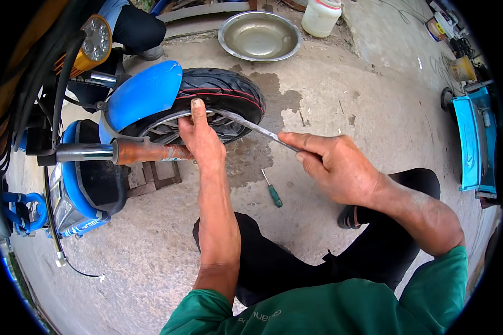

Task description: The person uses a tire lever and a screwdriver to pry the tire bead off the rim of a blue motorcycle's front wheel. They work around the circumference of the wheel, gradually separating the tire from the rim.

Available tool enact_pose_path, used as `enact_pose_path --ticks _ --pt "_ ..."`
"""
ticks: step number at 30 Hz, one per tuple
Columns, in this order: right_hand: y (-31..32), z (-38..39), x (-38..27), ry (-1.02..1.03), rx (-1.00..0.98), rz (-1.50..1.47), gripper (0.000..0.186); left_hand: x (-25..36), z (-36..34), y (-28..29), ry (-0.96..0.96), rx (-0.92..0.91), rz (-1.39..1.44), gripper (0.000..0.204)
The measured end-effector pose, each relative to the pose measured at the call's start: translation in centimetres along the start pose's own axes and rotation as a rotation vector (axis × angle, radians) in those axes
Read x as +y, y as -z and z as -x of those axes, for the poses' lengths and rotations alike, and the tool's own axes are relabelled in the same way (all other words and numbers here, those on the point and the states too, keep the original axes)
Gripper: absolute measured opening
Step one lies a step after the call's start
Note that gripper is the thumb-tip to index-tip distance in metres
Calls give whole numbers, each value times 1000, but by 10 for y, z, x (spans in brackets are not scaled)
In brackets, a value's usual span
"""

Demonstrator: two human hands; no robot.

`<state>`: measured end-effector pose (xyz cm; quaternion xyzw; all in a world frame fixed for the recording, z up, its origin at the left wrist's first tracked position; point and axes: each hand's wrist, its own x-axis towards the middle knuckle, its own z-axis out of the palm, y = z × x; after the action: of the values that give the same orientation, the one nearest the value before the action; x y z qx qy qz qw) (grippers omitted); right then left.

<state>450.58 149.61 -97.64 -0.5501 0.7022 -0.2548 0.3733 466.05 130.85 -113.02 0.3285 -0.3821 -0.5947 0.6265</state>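
Your right grip point(341, 167) clasped the metal lever point(258, 129) against the tyre point(223, 86); your left grip point(204, 138) touched the wheel point(163, 129), its hold unclear. By the blue fender point(145, 92), the tyre sat mounted, levering seemingly unfinished.

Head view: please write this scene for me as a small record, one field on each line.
Left hand: at the wheel, thumb pointing up; its other fingers are mostly hidden
Right hand: gripping a metal bar, far end at the wheel
Tyre: black, thin red line
Mudguard: blue, over the wheel
Screwdriver: green handle, lying on the ground
Basin: round, metal, beyond the wheel
Container: whitish, right of the basin
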Motion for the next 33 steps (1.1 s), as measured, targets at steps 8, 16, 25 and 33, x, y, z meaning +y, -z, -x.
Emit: enact_pose_path --ticks 8,16,25,33 --pt "-52 9 9 135 208 37 46 -3 -9 -3 10 76 83 56" --pt "60 -6 -1 -24 -132 127 43 3 -16 17 -35 -21 209 63" --pt "97 -58 -8 -39 -185 303 41 -4 -22 27 48 -98 36 62" --pt "136 -101 -12 -97 -360 355 34 -7 -19 23 42 -231 -184 69"
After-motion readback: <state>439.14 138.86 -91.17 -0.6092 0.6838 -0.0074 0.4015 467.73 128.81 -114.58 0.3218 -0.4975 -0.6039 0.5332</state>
